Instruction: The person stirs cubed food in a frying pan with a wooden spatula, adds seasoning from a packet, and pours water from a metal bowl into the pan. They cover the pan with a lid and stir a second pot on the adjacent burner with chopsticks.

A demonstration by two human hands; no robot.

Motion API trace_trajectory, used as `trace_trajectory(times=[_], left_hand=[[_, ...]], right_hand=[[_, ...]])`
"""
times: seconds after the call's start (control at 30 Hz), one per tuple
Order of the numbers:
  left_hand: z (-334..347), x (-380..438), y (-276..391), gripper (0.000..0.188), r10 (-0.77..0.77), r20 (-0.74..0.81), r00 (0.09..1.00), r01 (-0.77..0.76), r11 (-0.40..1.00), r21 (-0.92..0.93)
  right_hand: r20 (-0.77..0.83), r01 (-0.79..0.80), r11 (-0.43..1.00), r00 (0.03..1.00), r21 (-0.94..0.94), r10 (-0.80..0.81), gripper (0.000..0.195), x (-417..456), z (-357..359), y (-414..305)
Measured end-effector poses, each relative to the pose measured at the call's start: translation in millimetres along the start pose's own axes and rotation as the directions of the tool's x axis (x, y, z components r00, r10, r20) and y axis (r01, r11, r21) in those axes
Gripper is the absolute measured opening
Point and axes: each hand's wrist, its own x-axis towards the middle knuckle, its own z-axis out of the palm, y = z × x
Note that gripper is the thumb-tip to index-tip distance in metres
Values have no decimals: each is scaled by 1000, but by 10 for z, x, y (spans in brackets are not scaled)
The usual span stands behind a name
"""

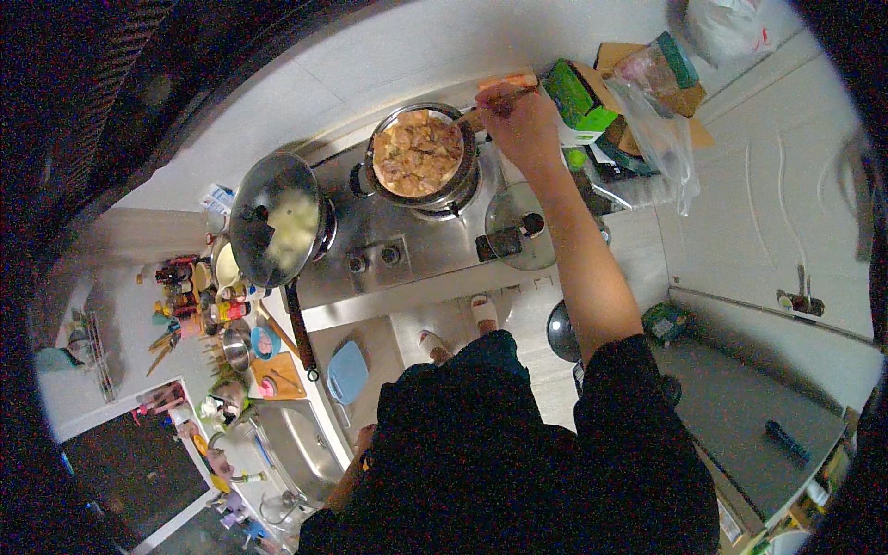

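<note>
My right hand is stretched out over the right side of the stove, its fingers curled around a brown utensil that reaches the rim of a pot. What kind of utensil it is stays unclear. Pieces of seasoned meat fill the pot's top in a pale round dish or liner. Below my forearm, a glass lid lies on the stovetop. Low at my side, near the sink counter, is my left hand; my shirt partly hides it, so its grip cannot be seen.
A long-handled wok under a glass lid holds pale chunks on the left burner. Boxes and plastic bags crowd the stove's right end. Bottles, a cutting board and a steel sink line the left counter.
</note>
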Motion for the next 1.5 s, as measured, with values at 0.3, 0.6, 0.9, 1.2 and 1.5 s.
trace_trajectory(times=[0.3, 0.6, 0.9, 1.2, 1.5], left_hand=[[5, 0, 29, 46, 11, 2, 1000, -11, 1000, -13], [44, -3, 25, 46, 18, -6, 1000, -18, 1000, -24], [35, -5, 23, 46, 72, -9, 997, -72, 997, -7], [0, 11, 116, 48, -6, -5, 1000, 5, 996, -84], [28, -1, 72, 48, -111, 37, 993, 117, 967, -225]], right_hand=[[41, 200, 975, 978, 92, -205, 14, 375, 477, 164], [-1, 167, 981, 986, 98, -167, 13, 374, 433, 208], [3, 128, 983, 992, 130, -130, 13, 363, 462, 229], [-51, 205, 978, 977, -35, -207, 14, 370, 460, 404], [4, 57, 972, 998, 228, -59, 12, 352, 487, 315]])
